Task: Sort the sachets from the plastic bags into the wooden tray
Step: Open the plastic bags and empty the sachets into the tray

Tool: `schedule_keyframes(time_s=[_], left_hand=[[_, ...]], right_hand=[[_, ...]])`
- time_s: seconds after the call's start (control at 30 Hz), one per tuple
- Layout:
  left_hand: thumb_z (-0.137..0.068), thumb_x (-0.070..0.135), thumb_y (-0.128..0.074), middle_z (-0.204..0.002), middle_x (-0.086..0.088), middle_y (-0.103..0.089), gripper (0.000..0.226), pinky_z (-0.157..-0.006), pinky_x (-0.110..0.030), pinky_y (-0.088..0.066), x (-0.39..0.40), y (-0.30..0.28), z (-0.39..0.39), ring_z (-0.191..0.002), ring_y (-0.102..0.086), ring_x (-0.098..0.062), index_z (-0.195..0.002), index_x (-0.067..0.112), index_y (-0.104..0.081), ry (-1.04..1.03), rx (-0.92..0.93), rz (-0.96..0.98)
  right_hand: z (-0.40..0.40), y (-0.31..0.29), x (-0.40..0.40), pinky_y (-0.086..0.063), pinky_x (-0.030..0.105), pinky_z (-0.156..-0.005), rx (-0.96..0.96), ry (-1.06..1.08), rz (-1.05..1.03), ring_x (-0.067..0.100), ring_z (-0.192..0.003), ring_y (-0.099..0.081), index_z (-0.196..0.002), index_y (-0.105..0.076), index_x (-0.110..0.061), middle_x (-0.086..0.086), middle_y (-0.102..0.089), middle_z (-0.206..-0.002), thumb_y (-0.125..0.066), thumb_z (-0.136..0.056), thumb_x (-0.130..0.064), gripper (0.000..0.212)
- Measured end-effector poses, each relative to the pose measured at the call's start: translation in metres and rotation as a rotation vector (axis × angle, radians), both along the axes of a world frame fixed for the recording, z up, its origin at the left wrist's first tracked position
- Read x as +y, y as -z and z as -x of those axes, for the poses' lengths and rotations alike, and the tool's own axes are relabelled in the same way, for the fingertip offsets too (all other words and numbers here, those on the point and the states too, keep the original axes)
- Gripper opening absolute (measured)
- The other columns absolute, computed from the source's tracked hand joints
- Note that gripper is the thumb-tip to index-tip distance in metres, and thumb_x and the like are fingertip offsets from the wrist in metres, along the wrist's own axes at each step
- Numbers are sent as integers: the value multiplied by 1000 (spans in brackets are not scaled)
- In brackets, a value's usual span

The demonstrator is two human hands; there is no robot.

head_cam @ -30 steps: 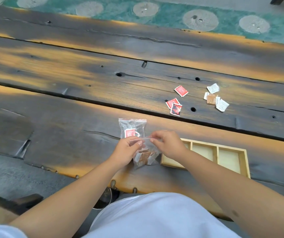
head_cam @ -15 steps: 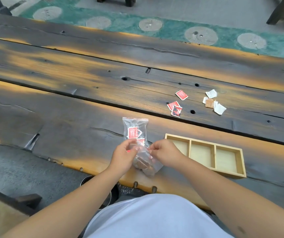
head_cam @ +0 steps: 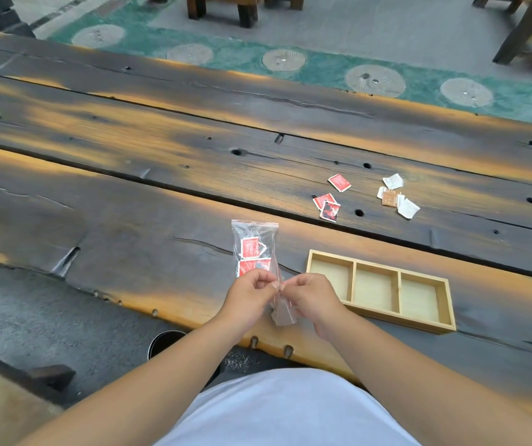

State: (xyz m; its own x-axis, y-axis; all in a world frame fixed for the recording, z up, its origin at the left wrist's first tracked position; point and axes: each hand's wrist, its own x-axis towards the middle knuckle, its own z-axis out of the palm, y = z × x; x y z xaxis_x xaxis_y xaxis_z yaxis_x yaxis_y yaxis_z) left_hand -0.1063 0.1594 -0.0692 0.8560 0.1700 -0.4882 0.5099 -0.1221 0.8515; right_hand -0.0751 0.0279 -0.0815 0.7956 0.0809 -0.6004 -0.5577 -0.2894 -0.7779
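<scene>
My left hand (head_cam: 250,296) and my right hand (head_cam: 314,296) meet above the table's near edge, both pinching the top of a small clear plastic bag (head_cam: 282,312) that hangs between them with brownish sachets inside. Just beyond my hands lies a second clear zip bag (head_cam: 253,244) with red sachets in it. The wooden tray (head_cam: 378,315) with three compartments, all bare, lies right of my hands. Farther off, red sachets (head_cam: 330,201) and white and brown sachets (head_cam: 394,197) lie loose on the table.
The dark, scorched wooden table (head_cam: 161,175) has cracks, gaps and holes. Beyond it are a green mat (head_cam: 322,69) and wooden furniture legs (head_cam: 222,8). A dark round container (head_cam: 165,344) sits on the floor below the table edge.
The camera has tilted up, showing more of the far floor. My hands have closed together on the top of the small bag, which now hangs narrower between them.
</scene>
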Motion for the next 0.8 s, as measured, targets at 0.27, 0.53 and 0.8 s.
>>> schedule_keyframes(time_s=[0.27, 0.53, 0.8], left_hand=[[-93, 15, -62, -93, -7, -68, 4, -58, -16, -47, 3, -4, -1, -84, -65, -16, -94, 11, -63, 18, 62, 39], [-91, 10, -60, -78, -1, -66, 11, -49, -12, -44, 5, -9, -3, -69, -61, -9, -81, 15, -63, 27, 70, -6], [-88, 12, -62, -75, -1, -65, 15, -65, -26, -45, 6, -8, -11, -73, -61, -12, -74, 15, -63, 86, 82, -38]], right_hand=[[5, 4, 6, -46, 32, -62, -32, -31, 59, 16, -62, -56, -78, -71, -2, 5, -64, -63, -71, -76, -14, 11], [8, 1, 6, -45, 27, -51, 27, -70, -13, 15, -49, -51, -84, -67, -2, 5, -60, -53, -66, -85, -9, 7], [4, -2, -1, -51, 26, -54, 28, -120, -89, 18, -59, -61, -83, -64, -7, 8, -68, -64, -63, -92, -12, 10]])
